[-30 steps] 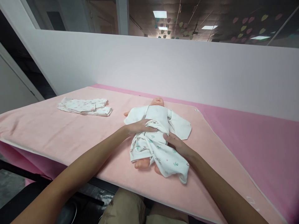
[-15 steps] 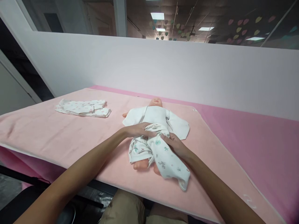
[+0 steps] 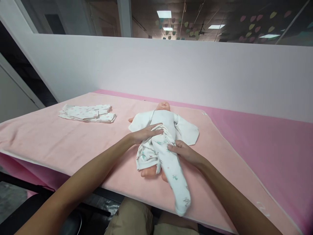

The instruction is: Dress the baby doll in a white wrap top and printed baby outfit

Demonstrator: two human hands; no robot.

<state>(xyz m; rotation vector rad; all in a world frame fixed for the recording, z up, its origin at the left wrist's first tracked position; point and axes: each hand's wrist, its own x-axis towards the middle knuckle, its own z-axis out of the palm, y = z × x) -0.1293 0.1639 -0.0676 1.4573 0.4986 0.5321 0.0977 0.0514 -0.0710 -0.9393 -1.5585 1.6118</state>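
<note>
A baby doll [image 3: 163, 106] lies on its back, head away from me, in a white long-sleeved top [image 3: 161, 118]. White printed baby pants [image 3: 168, 163] are bunched over its lower body. My left hand [image 3: 146, 133] grips the gathered waist, thumb on top of the cloth. Lower on the right, my right hand [image 3: 184, 150] pinches the side of one pant leg. That leg stretches toward me, its end lying near the table edge. Bare doll feet [image 3: 148, 172] show below the other leg. The doll's legs are otherwise hidden under the cloth.
Folded white printed clothing [image 3: 87, 113] lies on the left of the pink blanket [image 3: 110, 143]. A white wall [image 3: 156, 70] with windows above stands behind the table. The table's front edge is just above my knees [image 3: 130, 217].
Both hands have shifted slightly: the left up along the waist, the right down the pant leg. The right-hand pant leg now hangs straighter and reaches closer to me.
</note>
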